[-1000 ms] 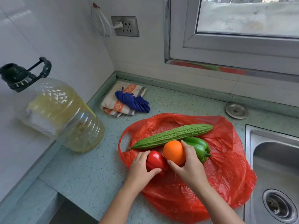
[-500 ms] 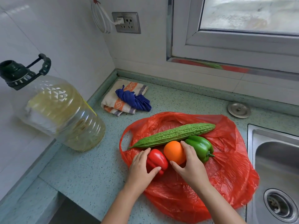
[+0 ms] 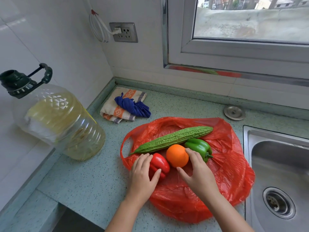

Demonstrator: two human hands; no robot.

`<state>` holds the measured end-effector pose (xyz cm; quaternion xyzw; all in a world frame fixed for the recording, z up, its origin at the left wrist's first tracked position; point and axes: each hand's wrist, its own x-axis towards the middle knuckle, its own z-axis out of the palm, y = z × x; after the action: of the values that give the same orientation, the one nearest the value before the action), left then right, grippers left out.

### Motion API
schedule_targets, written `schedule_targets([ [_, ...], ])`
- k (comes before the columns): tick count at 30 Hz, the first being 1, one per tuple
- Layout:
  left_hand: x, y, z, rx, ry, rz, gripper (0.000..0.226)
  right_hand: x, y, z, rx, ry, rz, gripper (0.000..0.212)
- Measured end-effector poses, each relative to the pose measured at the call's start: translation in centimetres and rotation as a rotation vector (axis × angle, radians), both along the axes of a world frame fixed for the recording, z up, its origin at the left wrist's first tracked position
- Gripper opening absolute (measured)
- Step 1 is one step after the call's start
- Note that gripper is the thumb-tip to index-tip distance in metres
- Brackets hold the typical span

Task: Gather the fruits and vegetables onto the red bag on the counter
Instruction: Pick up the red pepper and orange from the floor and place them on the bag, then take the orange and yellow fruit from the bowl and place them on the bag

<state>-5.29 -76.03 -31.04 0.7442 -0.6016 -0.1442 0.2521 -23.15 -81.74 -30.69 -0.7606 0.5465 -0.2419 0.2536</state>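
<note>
The left hand [image 3: 142, 178] covers the left side of the red pepper [image 3: 161, 164]; the right hand [image 3: 199, 174] hides the right flank of the orange [image 3: 175, 155] and part of the green pepper [image 3: 198, 145]. Both forearms [image 3: 225, 215] are cut off at the bottom edge, the sink [image 3: 247, 148] at the right.

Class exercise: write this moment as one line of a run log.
stage: gathering produce | left hand: grips red pepper | right hand: holds orange | on red bag: bitter gourd, green pepper
</note>
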Motion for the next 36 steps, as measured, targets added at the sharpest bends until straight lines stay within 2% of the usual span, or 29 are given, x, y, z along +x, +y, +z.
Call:
schedule_targets([
  [7, -0.4, 1.4, 1.8, -0.117, -0.145, -0.069, 0.050, -1.5, 2.9, 1.9, -0.131, 0.032, -0.021, 0.056],
  [12, -0.8, 3.4, 3.3, -0.195, -0.176, -0.193, 0.046, -1.7, 6.6, 4.2, -0.232, 0.077, -0.135, 0.050],
  [22, -0.7, 9.8, 5.9, -0.380, -0.160, -0.432, 0.041, -0.7, 17.0, 7.3, -0.368, 0.172, -0.324, 0.047],
  [36, -4.5, 16.9, 6.1, -0.436, -0.057, -0.669, 0.041, -3.6, 29.0, 9.0, -0.378, 0.288, -0.593, 0.046],
])
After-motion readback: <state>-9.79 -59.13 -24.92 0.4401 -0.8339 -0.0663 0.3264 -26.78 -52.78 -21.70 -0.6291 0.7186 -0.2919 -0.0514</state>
